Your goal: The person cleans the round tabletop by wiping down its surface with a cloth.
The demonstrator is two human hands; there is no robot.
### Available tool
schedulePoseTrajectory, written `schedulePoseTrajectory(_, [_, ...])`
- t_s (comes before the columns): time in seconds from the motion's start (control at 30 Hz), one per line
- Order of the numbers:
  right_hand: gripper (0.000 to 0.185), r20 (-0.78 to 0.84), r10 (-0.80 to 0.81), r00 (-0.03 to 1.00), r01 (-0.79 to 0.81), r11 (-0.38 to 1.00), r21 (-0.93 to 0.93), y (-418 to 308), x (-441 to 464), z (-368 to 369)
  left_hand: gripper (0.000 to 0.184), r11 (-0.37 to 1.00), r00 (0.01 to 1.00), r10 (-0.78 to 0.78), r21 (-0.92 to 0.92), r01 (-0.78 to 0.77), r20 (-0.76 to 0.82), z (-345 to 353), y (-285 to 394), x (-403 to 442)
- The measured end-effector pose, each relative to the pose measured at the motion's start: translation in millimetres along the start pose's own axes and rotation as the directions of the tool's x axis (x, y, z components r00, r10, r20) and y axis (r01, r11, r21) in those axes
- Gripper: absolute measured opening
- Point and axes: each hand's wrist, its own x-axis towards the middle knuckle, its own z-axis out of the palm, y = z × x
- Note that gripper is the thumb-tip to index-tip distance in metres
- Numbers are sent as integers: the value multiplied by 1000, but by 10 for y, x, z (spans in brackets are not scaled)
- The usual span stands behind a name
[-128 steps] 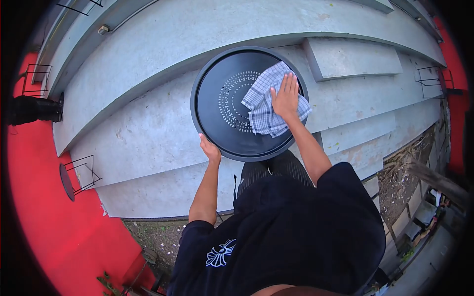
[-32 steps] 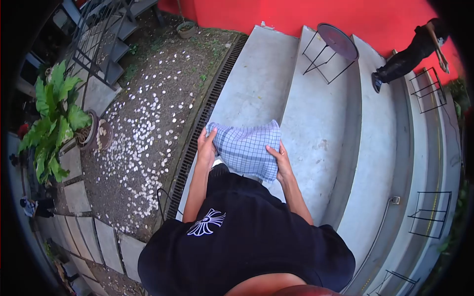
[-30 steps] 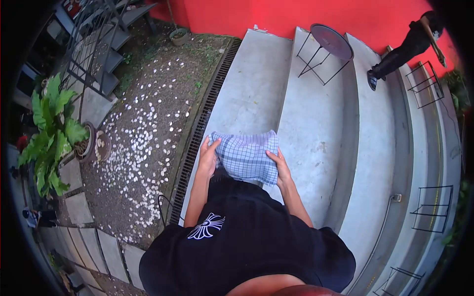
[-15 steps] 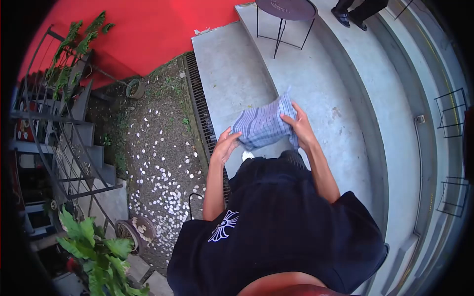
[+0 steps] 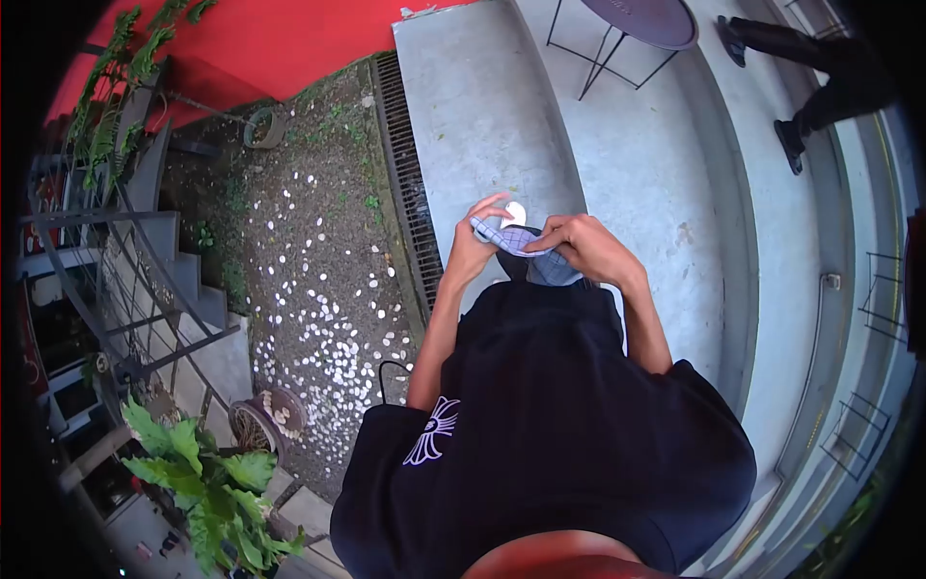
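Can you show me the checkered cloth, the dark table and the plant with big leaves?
Checkered cloth [image 5: 519,241], head view: on its bunched middle.
Dark table [image 5: 648,19], head view: on its flat top.
Plant with big leaves [image 5: 204,487], head view: on its leaves.

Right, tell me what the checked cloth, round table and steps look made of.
Checked cloth: soft, matt woven fabric, perhaps cotton; it folds limply.
Round table: dark, faintly glossy, thin-legged, so probably painted metal.
Steps: likely smooth, matt concrete; mottled grey.
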Motion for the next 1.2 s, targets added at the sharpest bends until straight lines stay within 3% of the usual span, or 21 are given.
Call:
schedulePoseTrajectory(0.07, [48, 74, 57, 996, -57, 998, -6, 127, 348, -193, 34, 935, 953, -160, -269, 230, 258, -277, -85, 245])
schedulePoseTrajectory(0.13, [45, -136, 24, 990, 0, 985, 175, 267, 685, -358, 27, 943, 961, -239, -202, 264, 137, -476, 12, 450])
schedulePoseTrajectory(0.2, [47, -139, -3, 990, 27, 985, 168, 285, 1044, -695, 25, 930, 941, -334, -184, 320, -51, -635, 361, 707])
schedulePoseTrajectory(0.33, [58, 24, 146, 989, -147, 968, 204, 287, 1743, -1581, 22, 950, 934, -284, -199, 243, -218, -887, 476, 1434])
schedulePoseTrajectory(0.4, [57, -99, -139, 985, 133, 989, -60, 574, 2032, -1773, 21, 963, 937, -252, -160, 217, -243, -920, 568, 1822])
schedulePoseTrajectory(0.53, [34, -97, 7, 995, -14, 997, -74, 997, 2459, -2091, 21, 984, 956, -178, -26, 177, -232, -917, 751, 2646])
schedulePoseTrajectory(0.63, [25, -291, 90, 953, -99, 995, -19, 1287, 2603, -2287, 18, 991, 978, -131, 1, 133, -164, -967, 474, 3273])
schedulePoseTrajectory(0.73, [23, -473, 243, 847, -252, 967, 47, 1505, 2690, -2554, 21, 979, 985, -157, -147, 145, -77, -967, 293, 3981])
schedulePoseTrajectory(0.8, [24, -460, 356, 813, -308, 935, 179, 1577, 2692, -2664, 22, 975, 983, -158, -144, 170, 91, -1033, -6, 4480])
schedulePoseTrajectory(0.83, [22, -545, 309, 779, -293, 949, 119, 1708, 2703, -2650, 23, 973, 972, -161, -135, 185, 169, -1042, -35, 4763])
schedulePoseTrajectory(0.93, [21, -640, 453, 620, -354, 890, 287, 1517, 2764, -2862, 27, 965, 916, -155, -140, 220, 371, -998, 78, 5615])
schedulePoseTrajectory(0.97, [19, -649, 520, 555, -344, 854, 390, 1420, 2812, -2931, 27, 962, 885, -120, -168, 215, 449, -988, 126, 5880])
schedulePoseTrajectory(1.07, [19, -729, 562, 390, -300, 826, 477, 1415, 2928, -3000, 28, 961, 766, -108, -131, 244, 633, -903, 125, 6668])
schedulePoseTrajectory(1.13, [17, -759, 568, 320, -286, 821, 494, 1393, 2947, -3005, 30, 968, 569, -161, 17, 250, 807, -747, 188, 7120])
schedulePoseTrajectory(1.2, [16, -750, 609, 258, -287, 789, 543, 1480, 2966, -3068, 30, 973, 516, -130, 8, 231, 847, -459, 249, 7468])
